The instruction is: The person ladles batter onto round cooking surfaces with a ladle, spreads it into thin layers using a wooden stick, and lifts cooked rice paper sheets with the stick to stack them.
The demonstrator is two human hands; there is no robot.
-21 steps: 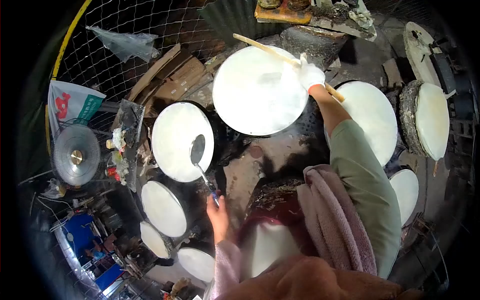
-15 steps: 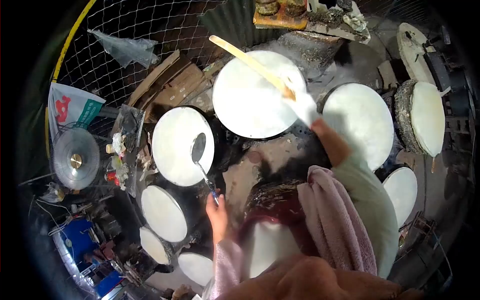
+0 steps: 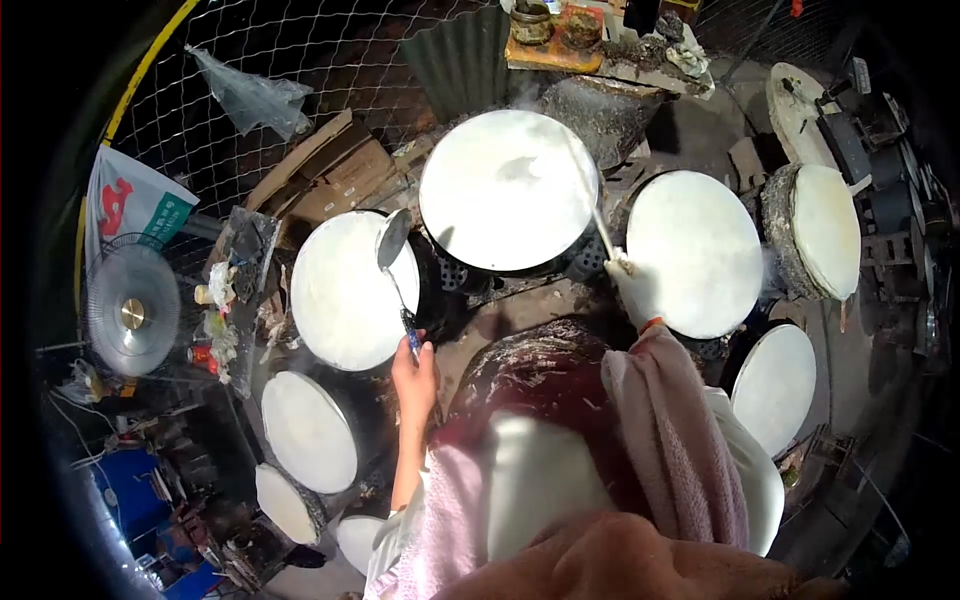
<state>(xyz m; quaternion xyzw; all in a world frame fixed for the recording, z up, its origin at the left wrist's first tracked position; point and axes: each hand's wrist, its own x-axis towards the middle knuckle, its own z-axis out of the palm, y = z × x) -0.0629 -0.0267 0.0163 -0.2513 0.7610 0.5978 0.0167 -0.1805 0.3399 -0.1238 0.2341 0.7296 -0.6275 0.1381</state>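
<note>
My left hand [image 3: 414, 375], bare, is closed on the dark blue handle of a metal ladle [image 3: 392, 238]. The ladle's bowl is over the upper right edge of a round white-topped pan [image 3: 345, 300]. My right hand [image 3: 635, 287], in a white glove, grips the near end of a long thin wooden stick [image 3: 603, 230]. Its far part lies across the right side of the large middle round pan [image 3: 490, 200], blurred against the white. That gloved hand is beside the left edge of another white-topped pan [image 3: 695, 255].
More round white-topped pans stand in a ring around me, such as one on the left [image 3: 308, 430] and one on the right [image 3: 775, 390]. A fan [image 3: 132, 313] stands far left. Cardboard [image 3: 330, 175] leans by the wire fence. Jars sit on an orange board [image 3: 550, 55] at the back.
My right hand has drawn back toward me from over the middle pan, swinging the stick to that pan's right side. The ladle is still in my left hand, and the view has shifted slightly.
</note>
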